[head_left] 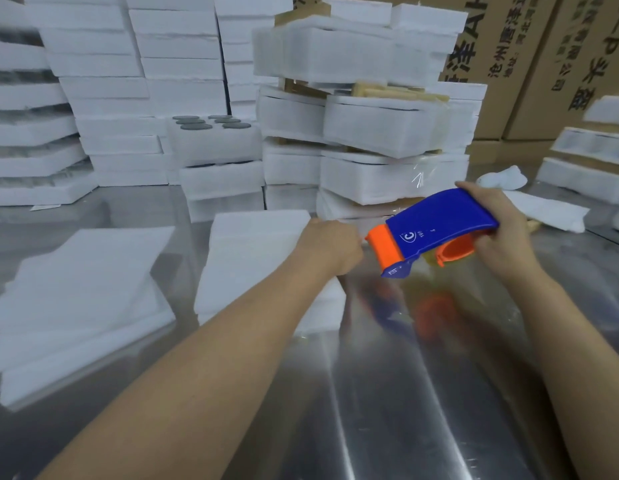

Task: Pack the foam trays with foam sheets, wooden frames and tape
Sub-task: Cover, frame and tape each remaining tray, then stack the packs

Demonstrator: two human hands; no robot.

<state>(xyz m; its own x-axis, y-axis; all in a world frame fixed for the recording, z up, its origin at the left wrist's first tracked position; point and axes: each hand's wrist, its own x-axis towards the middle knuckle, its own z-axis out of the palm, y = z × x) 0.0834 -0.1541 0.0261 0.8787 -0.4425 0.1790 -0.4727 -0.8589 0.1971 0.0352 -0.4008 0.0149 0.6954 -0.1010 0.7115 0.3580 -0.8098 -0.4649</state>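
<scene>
Right hand [502, 233], 3 o'clock of centre: fingers wrapped round the rear of the tape dispenser [436, 223], thumb on top, firm grip. Dispenser is held in the air, above the table, nose pointing to 8 o'clock. Smooth blue plastic shell, orange nose and orange core ring.

Left hand [330, 247], dead centre: fingers curled tight, knuckles up, just beside the orange nose. Fingertips hidden; cannot tell whether they pinch a tape end.

Foam sheets [256, 251], flat, white, soft-edged, stacked under my left wrist; a second pile [83, 282] at 9 o'clock, slightly fanned.

Metal table [387, 393]: brushed, shiny, showing a blurred blue-orange reflection below the dispenser.

Foam trays [387, 174], 1 o'clock: blocky white bundles, stacked unevenly, glossy clear wrap on one face. Pale wooden frames [398, 91] poke out between upper layers.

One open tray [211, 136] at 11 o'clock shows dark round discs in sockets.

Printed cardboard boxes [543, 64] at 2 o'clock.
</scene>
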